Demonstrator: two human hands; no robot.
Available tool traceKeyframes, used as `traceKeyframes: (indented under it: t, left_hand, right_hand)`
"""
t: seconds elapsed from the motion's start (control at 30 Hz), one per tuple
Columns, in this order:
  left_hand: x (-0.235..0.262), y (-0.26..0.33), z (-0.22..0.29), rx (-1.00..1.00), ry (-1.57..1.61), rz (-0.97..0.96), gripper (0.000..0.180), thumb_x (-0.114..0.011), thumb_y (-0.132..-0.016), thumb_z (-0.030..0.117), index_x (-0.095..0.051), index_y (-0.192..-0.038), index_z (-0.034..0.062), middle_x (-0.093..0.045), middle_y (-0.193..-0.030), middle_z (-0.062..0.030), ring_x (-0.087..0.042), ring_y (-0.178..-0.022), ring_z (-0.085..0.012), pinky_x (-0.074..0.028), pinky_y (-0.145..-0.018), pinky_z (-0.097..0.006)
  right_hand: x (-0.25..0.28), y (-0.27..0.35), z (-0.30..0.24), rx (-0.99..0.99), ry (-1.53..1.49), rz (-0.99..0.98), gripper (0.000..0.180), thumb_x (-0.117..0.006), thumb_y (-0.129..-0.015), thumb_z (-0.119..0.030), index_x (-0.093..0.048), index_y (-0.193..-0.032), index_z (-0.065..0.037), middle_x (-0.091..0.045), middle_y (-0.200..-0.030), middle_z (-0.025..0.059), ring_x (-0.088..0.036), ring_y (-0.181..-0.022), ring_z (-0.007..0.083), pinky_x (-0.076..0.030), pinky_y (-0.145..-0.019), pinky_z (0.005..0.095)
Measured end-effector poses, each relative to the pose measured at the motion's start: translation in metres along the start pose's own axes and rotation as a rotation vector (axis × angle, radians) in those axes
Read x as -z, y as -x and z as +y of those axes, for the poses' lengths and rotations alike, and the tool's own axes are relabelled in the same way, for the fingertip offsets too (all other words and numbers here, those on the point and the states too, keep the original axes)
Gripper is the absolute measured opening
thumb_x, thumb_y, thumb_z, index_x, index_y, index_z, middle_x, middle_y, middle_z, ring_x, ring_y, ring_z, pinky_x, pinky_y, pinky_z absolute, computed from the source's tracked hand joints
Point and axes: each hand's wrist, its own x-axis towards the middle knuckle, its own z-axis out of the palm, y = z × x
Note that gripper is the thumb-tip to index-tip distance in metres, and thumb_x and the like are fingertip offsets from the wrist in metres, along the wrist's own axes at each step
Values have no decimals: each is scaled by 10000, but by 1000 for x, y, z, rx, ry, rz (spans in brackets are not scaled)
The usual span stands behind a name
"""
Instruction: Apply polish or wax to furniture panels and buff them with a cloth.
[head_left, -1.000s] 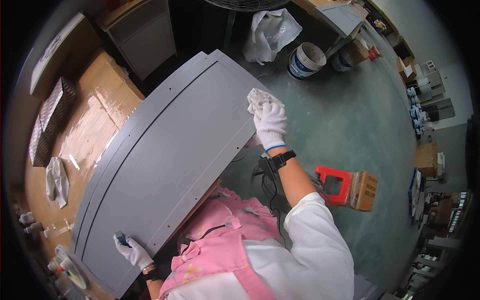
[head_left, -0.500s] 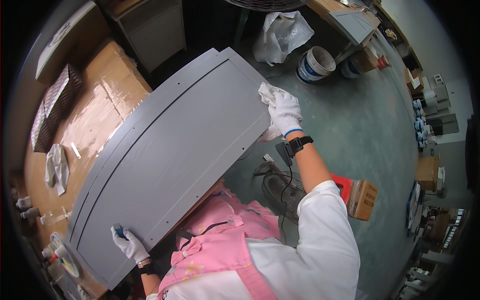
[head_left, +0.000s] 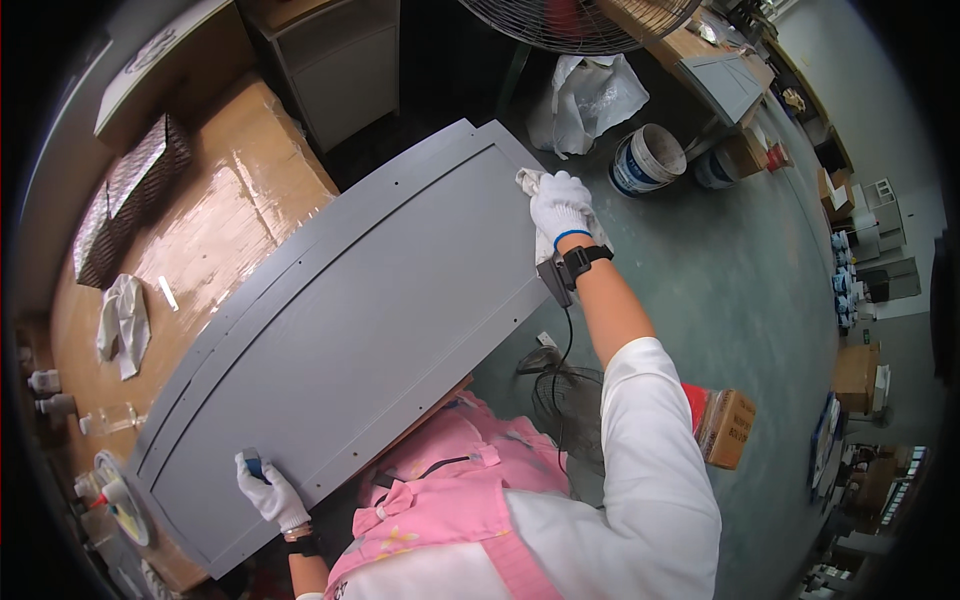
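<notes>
A large grey panel (head_left: 340, 300) with one curved side and a raised border lies slantwise before me. My right hand (head_left: 562, 208), in a white knit glove, is closed on a white cloth (head_left: 530, 181) at the panel's far right edge. Part of the cloth hangs below that hand. Near the panel's lower left end, my left hand (head_left: 272, 492), gloved too, rests over the surface. Between its thumb and fingers is a small dark blue block (head_left: 256, 467); the fingers hide much of it.
A wrapped brown work surface (head_left: 225, 190) extends left, bearing a white glove (head_left: 124, 325) and bottles (head_left: 110, 420). Beyond the panel are a wire fan (head_left: 580, 20), a plastic bag (head_left: 590, 100) and a white bucket (head_left: 648, 160). A carton (head_left: 728, 430) stands on the green floor at right.
My right hand has moved with the cloth along the panel's edge toward its far corner. The left hand has barely moved on the panel. The whole view has shifted a little.
</notes>
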Motion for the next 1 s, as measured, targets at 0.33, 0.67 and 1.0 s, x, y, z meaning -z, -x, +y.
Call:
traceKeyframes:
  t: [0.33, 0.67, 1.0]
  left_hand:
    - [2, 6, -9, -69, -74, 5, 448, -575, -968, 79, -466, -1391, -18, -527, -1374, -195, -518, -1276, -333, -392, -1102, -406]
    - [3, 2, -7, -101, -158, -9, 464, -563, -935, 32, -477, -1388, -9, -526, -1378, -195, -502, -1290, -348, -387, -1110, -425]
    - [-3, -3, -5, -101, -143, -35, 475, -559, -921, 24, -481, -1388, -13, -525, -1352, -211, -475, -1304, -378, -368, -1108, -447]
  right_hand:
    - [-14, 30, 58, 496, 108, 55, 297, -638, -846, -280, -628, -1075, -91, -627, -1092, 130, -607, -1007, 340, -527, -837, 451]
    - [-9, 27, 53, 427, 158, -48, 309, -638, -851, -276, -633, -1097, -89, -618, -1156, 141, -610, -1019, 338, -525, -864, 445]
    - [9, -26, 19, 490, 218, -10, 286, -626, -868, -279, -633, -1099, -111, -618, -1135, 125, -607, -1040, 318, -519, -871, 428]
